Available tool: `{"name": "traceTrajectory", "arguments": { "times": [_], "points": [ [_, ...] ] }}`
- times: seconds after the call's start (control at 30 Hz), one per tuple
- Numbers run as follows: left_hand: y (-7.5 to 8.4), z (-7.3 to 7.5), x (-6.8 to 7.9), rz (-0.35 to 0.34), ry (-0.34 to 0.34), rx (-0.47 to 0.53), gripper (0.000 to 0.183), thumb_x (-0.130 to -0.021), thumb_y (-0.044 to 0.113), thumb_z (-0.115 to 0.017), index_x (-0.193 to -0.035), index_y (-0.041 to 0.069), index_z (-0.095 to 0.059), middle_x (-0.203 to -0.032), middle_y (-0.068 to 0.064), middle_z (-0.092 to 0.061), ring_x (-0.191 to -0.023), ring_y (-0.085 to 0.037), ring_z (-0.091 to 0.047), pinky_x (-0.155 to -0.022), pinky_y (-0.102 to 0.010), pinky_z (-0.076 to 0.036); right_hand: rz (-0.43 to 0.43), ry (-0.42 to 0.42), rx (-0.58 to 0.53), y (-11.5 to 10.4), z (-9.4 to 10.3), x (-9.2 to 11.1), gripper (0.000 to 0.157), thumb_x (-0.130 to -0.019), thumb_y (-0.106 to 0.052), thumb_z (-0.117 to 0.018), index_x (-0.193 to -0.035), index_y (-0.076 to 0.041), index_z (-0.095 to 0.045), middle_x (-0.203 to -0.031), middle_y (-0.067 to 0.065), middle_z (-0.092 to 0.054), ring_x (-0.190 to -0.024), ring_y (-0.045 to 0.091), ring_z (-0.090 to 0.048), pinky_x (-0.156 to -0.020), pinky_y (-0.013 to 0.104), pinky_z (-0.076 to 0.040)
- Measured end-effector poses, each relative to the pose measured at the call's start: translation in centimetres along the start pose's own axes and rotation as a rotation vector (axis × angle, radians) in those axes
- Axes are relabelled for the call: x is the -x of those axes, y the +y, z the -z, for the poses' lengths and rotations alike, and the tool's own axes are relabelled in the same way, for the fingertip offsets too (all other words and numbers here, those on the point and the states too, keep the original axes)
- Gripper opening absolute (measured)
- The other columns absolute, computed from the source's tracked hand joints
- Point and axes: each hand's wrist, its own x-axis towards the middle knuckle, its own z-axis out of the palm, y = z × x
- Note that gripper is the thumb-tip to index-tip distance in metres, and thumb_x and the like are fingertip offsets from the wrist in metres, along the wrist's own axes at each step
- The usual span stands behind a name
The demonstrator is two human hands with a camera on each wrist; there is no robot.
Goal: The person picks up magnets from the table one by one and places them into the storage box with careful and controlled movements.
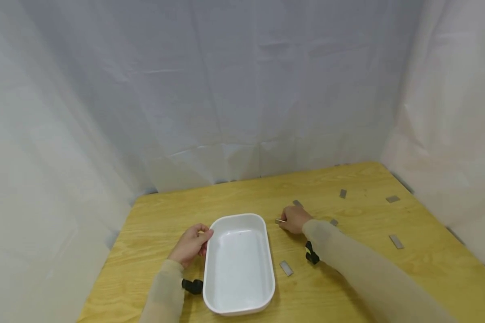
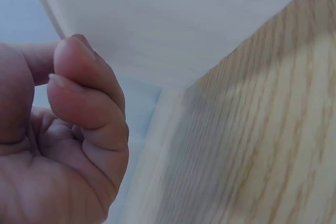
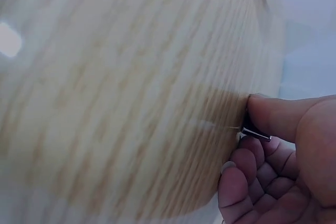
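Head view, and a small metal piece (image 1: 279,221) sits pinched in the right hand (image 1: 296,219), thumb closed against fingers, just right of the white tray (image 1: 239,269). Over on the tray's left side, the left hand (image 1: 190,246) grips its rim between thumb and curled fingers, presumably steadying it, while other metal pieces (image 1: 396,241) lie spread across the wooden table (image 1: 165,215), seemingly kept apart for easy picking.
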Motion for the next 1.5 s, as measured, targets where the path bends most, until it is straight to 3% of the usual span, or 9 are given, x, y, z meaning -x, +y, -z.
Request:
{"name": "traceTrajectory", "arguments": {
  "times": [0.13,0.2,0.43,0.67,0.97,1.27,1.5],
  "points": [
    [0.1,0.1,0.1,0.009,-0.012,0.0,0.028,-0.1,0.016,-0.052,-0.111,-0.01,-0.049,-0.06,-0.002,-0.052,-0.051,-0.013,-0.047,-0.048,-0.025,-0.041,-0.006,0.002,-0.013,-0.3,0.0,0.2,0.016,-0.087,-0.023,-0.072,-0.082,-0.012,-0.062,-0.08,-0.002,-0.058,-0.071,0.013,-0.053,-0.067,0.032,-0.047],
    [-0.7,0.2,-0.3,0.014,-0.004,0.006,0.029,-0.1,0.018,-0.053,-0.111,-0.008,-0.049,-0.06,-0.002,-0.052,-0.05,-0.013,-0.047,-0.047,-0.025,-0.041,-0.004,0.003,-0.024,-0.3,0.1,0.2,0.015,-0.088,-0.022,-0.07,-0.08,-0.012,-0.062,-0.078,-0.003,-0.059,-0.07,0.014,-0.053,-0.067,0.031,-0.047],
    [-0.8,0.4,0.0,0.004,0.001,0.018,0.029,-0.099,0.021,-0.055,-0.109,-0.006,-0.05,-0.06,-0.002,-0.052,-0.05,-0.013,-0.046,-0.047,-0.024,-0.04,0.006,0.034,-0.026,-0.7,0.7,0.0,0.024,-0.089,-0.03,-0.069,-0.073,-0.016,-0.06,-0.072,-0.004,-0.056,-0.078,0.017,-0.049,-0.071,0.033,-0.044],
    [-0.8,0.4,0.4,0.007,-0.004,0.016,0.03,-0.099,0.02,-0.055,-0.109,-0.007,-0.05,-0.061,-0.002,-0.052,-0.051,-0.013,-0.047,-0.047,-0.023,-0.04,0.007,0.002,-0.024,-1.0,0.8,0.0,0.023,-0.09,-0.031,-0.069,-0.078,-0.014,-0.06,-0.073,-0.003,-0.057,-0.069,0.015,-0.052,-0.063,0.031,-0.045],
    [-0.7,0.4,0.4,0.016,-0.003,0.007,0.032,-0.099,0.023,-0.055,-0.112,-0.006,-0.05,-0.063,-0.004,-0.053,-0.051,-0.014,-0.048,-0.048,-0.025,-0.042,0.011,-0.009,0.001,-0.6,0.6,-0.1,0.017,-0.084,-0.021,-0.074,-0.095,-0.014,-0.064,-0.09,0.001,-0.059,-0.092,0.022,-0.049,-0.077,0.038,-0.046],
    [-0.9,0.5,0.4,0.007,-0.015,0.015,0.033,-0.099,0.023,-0.055,-0.112,-0.006,-0.049,-0.063,-0.003,-0.053,-0.052,-0.014,-0.047,-0.048,-0.024,-0.041,0.028,0.013,0.026,-0.7,0.2,0.0,0.016,-0.082,-0.021,-0.076,-0.093,-0.015,-0.066,-0.09,0.0,-0.06,-0.093,0.022,-0.05,-0.079,0.038,-0.046],
    [-1.0,0.5,0.4,0.01,0.006,0.019,0.03,-0.098,0.024,-0.057,-0.109,-0.004,-0.052,-0.064,-0.004,-0.055,-0.053,-0.015,-0.048,-0.049,-0.024,-0.042,-0.005,0.016,0.038,-0.6,0.1,-0.2,0.018,-0.083,-0.026,-0.076,-0.094,-0.014,-0.068,-0.09,-0.002,-0.062,-0.09,0.019,-0.051,-0.077,0.036,-0.048]
  ]
}}
